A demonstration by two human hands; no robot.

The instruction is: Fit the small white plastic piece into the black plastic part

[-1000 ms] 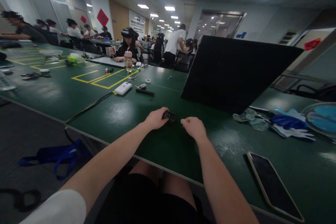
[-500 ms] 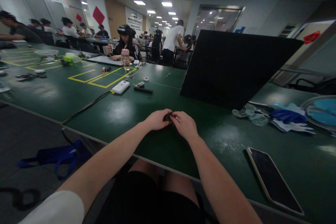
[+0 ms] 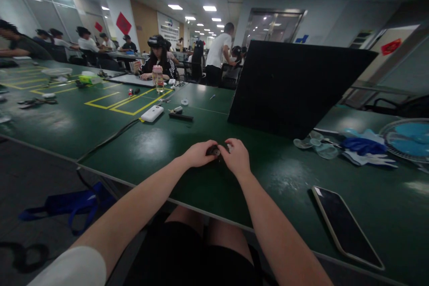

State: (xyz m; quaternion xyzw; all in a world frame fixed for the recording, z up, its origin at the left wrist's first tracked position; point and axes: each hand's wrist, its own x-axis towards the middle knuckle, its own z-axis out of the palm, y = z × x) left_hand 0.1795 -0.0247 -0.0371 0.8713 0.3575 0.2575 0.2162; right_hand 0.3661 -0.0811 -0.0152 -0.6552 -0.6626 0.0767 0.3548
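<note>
Just above the green table, near its front edge, my left hand (image 3: 197, 154) is closed around a small dark part (image 3: 213, 151). That part looks roundish, with a lighter spot on the side facing my other hand, and my fingers cover most of it. Close beside it, my right hand (image 3: 239, 159) has its thumb and fingers bent around a small pale piece (image 3: 229, 147). The thumb reaches toward the dark part; whether it touches is too small to tell. What kind of things these two are, I cannot make out.
A large black panel (image 3: 295, 87) leans upright at the back right. A phone (image 3: 346, 225) lies at the right, with gloves (image 3: 367, 147) and a blue fan (image 3: 410, 137) behind it. Back left are a white device (image 3: 152, 114) on a cable and a black bar (image 3: 181, 116). Several people sit beyond.
My right fingers have moved slightly apart from the left hand and opened a little, so the pale piece and more of the dark part show. The camera view has shifted slightly.
</note>
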